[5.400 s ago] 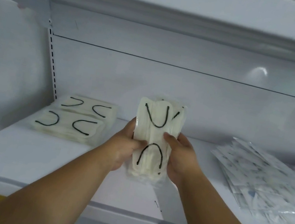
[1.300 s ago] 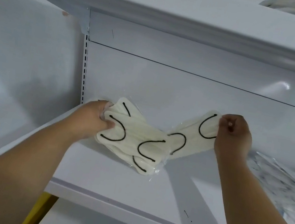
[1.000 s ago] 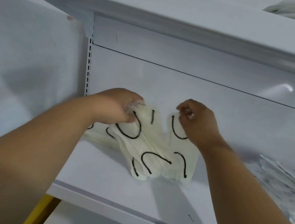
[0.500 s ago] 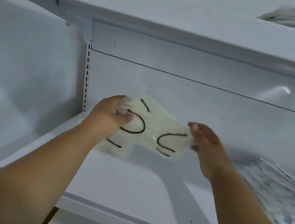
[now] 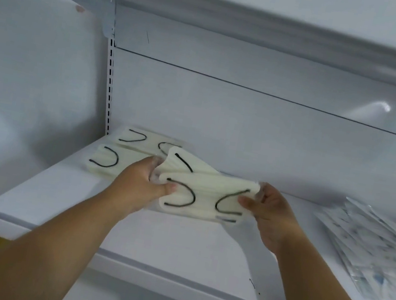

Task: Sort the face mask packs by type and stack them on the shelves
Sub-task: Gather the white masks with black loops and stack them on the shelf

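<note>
A cream mask pack with black ear loops [image 5: 205, 198] is held level above the white shelf [image 5: 102, 215]. My left hand [image 5: 142, 185] grips its left end, thumb on top. My right hand [image 5: 266, 212] pinches its right end. A second cream pack [image 5: 189, 165] sticks up behind the held one, at my left hand. At the shelf's back left corner lie two more cream packs, one at the front [image 5: 111, 162] and one behind [image 5: 141, 140].
A pile of clear-wrapped patterned mask packs [image 5: 369, 246] lies on the shelf's right side. The upper shelf's edge [image 5: 241, 8] hangs overhead. A slotted upright [image 5: 109, 88] runs down the back left corner. The shelf's front lip [image 5: 170, 280] is below my forearms.
The packs have come down and toward me. My right hand, half a second ago open beside the pack, now pinches its right end. The camera tilted down, showing the cream stack at the back left.
</note>
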Action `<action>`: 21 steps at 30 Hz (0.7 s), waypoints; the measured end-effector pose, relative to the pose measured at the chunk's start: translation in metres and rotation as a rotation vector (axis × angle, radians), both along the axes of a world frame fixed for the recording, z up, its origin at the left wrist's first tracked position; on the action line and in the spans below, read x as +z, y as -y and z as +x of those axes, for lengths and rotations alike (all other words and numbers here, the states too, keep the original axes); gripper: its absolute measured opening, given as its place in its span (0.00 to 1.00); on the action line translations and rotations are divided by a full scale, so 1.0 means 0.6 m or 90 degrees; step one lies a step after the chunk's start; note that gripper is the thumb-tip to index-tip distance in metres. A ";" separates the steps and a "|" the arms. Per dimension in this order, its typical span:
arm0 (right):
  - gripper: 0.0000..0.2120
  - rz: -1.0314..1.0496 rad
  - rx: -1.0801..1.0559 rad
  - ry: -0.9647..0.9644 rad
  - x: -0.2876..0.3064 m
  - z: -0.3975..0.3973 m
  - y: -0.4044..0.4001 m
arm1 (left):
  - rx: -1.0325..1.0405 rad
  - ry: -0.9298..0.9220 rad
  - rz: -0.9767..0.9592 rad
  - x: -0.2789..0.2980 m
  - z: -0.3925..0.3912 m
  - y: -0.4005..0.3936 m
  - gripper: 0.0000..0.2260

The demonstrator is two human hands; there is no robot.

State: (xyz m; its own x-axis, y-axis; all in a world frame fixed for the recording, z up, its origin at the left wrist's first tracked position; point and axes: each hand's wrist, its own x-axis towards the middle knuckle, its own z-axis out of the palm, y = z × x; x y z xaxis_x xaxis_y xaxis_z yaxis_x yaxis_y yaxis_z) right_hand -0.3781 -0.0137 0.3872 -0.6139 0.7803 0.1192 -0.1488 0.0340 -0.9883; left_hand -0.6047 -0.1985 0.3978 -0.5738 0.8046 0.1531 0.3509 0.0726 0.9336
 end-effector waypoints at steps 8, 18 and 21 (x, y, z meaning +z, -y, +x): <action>0.15 -0.014 0.011 0.012 -0.023 0.008 0.006 | 0.019 -0.062 -0.087 -0.008 0.026 0.011 0.27; 0.17 -0.021 0.058 0.029 -0.023 0.022 0.005 | 0.020 -0.031 -0.051 -0.015 0.037 0.030 0.19; 0.17 -0.044 0.049 0.031 -0.025 0.024 0.002 | -0.003 -0.066 -0.126 -0.026 0.038 0.028 0.17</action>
State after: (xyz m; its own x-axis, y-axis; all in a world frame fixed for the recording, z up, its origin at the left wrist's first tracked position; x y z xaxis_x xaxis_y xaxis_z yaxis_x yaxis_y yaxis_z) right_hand -0.3636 -0.0152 0.3719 -0.6764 0.7357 0.0353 -0.1003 -0.0445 -0.9940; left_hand -0.5822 -0.2155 0.3820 -0.5595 0.8273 0.0497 0.4450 0.2493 0.8602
